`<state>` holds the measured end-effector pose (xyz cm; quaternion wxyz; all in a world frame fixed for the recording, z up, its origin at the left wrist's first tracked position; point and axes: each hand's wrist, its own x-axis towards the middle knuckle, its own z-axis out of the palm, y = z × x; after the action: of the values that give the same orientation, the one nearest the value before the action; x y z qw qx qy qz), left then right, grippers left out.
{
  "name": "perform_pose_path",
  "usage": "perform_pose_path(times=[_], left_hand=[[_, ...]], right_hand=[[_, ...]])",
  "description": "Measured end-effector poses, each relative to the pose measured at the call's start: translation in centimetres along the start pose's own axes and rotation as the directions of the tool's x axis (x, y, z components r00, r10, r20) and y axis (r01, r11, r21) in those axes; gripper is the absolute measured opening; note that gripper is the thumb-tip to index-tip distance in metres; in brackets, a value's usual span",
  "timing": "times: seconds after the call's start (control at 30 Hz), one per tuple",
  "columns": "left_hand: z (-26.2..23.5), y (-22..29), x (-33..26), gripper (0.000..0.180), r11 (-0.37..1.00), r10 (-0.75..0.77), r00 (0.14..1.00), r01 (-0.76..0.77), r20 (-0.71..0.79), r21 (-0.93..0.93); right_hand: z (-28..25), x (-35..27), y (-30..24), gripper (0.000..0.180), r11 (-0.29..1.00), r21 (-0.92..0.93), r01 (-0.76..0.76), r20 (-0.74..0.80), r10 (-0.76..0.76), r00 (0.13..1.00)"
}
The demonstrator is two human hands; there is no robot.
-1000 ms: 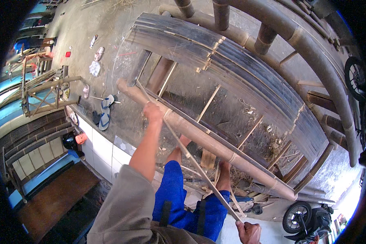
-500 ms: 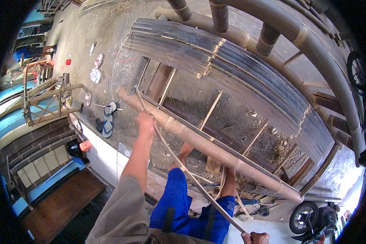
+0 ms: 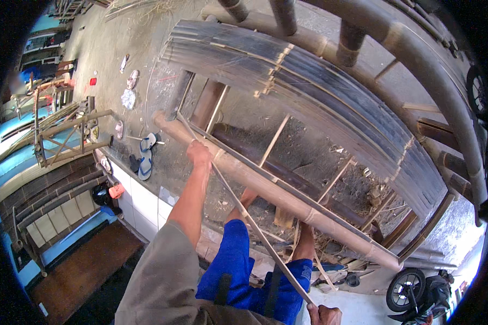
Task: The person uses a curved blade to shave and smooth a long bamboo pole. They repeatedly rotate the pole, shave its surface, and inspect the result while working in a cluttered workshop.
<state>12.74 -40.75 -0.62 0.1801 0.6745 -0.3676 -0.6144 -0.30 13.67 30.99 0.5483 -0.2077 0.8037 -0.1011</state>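
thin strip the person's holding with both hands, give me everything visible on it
The thin strip is a long, narrow, pale tan slat, bamboo by its look, straight and unbroken. It runs diagonally from its far tip near the end of the thick bamboo pole down to the lower edge of the view. It lies along and across the pole's top. The left hand grips it against the pole; the right hand holds its near end. Its underside is hidden.

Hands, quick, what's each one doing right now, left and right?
Left hand: closed on the thin bamboo strip, against the thick bamboo pole.
Right hand: closed on the strip's near end, at the frame edge.
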Motion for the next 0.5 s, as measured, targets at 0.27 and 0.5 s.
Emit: perform_pose_path(times=[0.27, 0.5], left_hand=[[2.3, 2.1, -0.7, 0.032, 0.981, -0.170, 0.984, 0.174, -0.052, 0.085], [3.8, -1.9, -3.7, 0.036, 0.972, 0.056, 0.998, -0.062, 0.036, 0.226]], right_hand=[[-0.1, 6.2, 7.4, 0.044, 0.990, -0.140, -0.002, -0.038, -0.004, 0.999], [-7.1, 15.5, 10.0, 0.045, 0.947, -0.321, -0.030, -0.417, -0.113, 0.902]])
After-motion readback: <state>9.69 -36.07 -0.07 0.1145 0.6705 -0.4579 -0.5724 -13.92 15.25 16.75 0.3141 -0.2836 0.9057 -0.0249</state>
